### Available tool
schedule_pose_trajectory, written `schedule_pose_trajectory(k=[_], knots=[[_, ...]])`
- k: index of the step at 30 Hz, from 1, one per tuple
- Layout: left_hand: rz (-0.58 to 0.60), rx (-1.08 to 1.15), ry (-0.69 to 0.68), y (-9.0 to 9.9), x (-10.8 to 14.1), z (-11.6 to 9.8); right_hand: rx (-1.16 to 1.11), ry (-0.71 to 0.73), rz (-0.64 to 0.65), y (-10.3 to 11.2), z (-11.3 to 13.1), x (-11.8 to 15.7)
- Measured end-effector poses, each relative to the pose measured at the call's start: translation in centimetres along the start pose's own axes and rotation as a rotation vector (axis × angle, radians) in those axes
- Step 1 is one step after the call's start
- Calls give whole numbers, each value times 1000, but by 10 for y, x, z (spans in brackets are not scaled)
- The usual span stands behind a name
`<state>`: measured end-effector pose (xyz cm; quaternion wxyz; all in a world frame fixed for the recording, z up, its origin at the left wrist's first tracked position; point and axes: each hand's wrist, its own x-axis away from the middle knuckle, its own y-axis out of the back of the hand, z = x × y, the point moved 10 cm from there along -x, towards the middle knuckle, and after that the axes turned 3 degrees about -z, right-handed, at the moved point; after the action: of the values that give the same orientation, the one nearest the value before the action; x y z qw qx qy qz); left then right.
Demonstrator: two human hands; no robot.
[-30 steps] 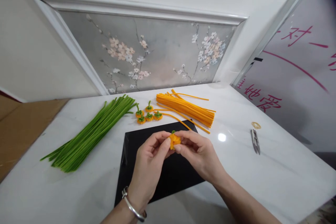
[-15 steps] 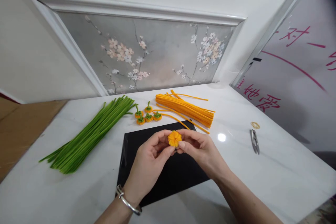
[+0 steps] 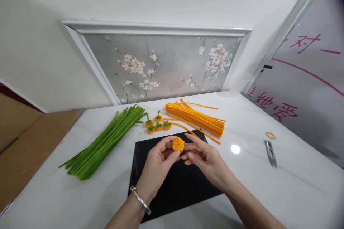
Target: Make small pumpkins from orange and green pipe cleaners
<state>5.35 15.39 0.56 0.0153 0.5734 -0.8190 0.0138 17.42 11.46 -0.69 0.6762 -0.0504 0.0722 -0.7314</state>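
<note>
A small round orange piece bent from fuzzy pipe cleaner, ribbed like a pumpkin (image 3: pixel 178 144), sits between the thumb and fingers of my left hand (image 3: pixel 157 162). My left wrist wears a silver bangle (image 3: pixel 141 200). Just to the right of the piece, my right hand (image 3: pixel 208 161) has its fingers apart. Its fingertips are close beside the piece; whether any touch it from behind I cannot tell. Both hands are above a black mat (image 3: pixel 182 196). Behind the mat stand several small orange pumpkins with green tops (image 3: pixel 158 126).
Green pipe cleaners (image 3: pixel 104 143) lie bunched at the left, orange pipe cleaners (image 3: pixel 197 118) at the back, some loose strands reaching the mat. Thread snips (image 3: pixel 270 154) and a rubber band (image 3: pixel 270 135) lie right. Cardboard (image 3: pixel 40 136) borders the white table's left side; a whiteboard (image 3: pixel 301 78) stands right.
My right fingers have let go of the orange pumpkin's front and spread apart, while my left hand keeps hold of it. The camera view has shifted slightly.
</note>
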Motion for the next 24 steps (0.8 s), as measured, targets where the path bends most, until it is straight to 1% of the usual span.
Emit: schedule_pose_trajectory(k=[2,3,5,7,9,11,13,17,19,21,24], knots=[[-61,-7,-4,18,-9,4,61,-14,-3,1,-6,1],[-107,-25,-29,32,-14,3,96,-15,-7,2,-8,1],[-257,-93,-107,69,-24,-2,151,-20,-6,2,-13,3],[-372,-118,-140,106,-30,-4,182,-42,18,0,-20,6],[-437,-121,-138,136,-31,-3,205,-53,40,-2,-27,8],[-478,-122,-132,155,-30,0,219,-62,52,-3,-33,10],[-496,-133,-129,165,-28,4,240,-67,69,-6,-38,11],[-503,-204,-145,170,-30,13,317,-64,134,-16,-39,15],[-497,-273,-170,170,-33,15,374,-41,177,-22,-35,17],[-486,-366,-201,170,-38,16,454,12,219,-28,-27,20],[-478,-530,-249,167,-45,12,577,83,256,-33,-17,21]])
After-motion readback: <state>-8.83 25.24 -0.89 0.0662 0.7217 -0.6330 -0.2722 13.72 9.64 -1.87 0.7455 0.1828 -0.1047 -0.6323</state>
